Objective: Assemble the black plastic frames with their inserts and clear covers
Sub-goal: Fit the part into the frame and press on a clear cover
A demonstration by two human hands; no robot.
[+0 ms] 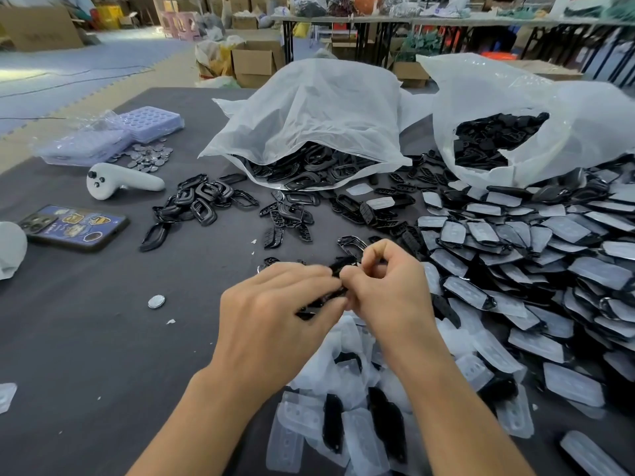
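Observation:
Both hands meet over the middle of the dark table. My left hand (278, 304) grips a black plastic frame (321, 300), most of it hidden under the fingers. My right hand (385, 286) pinches the same piece from the right with curled fingertips. Another black frame (350, 242) lies just beyond the hands. Loose clear covers (299, 427) are heaped below my wrists. Finished pieces with clear covers (536, 269) form a big pile at the right. Loose black frames (202, 201) and black inserts (288, 221) lie scattered farther back.
Two white plastic bags (316, 108) (515, 108) full of black parts stand at the back. At the left lie a phone (74, 228), a white controller (120, 182), purple trays (113, 135) and small metal discs (147, 158). One disc (156, 301) lies alone.

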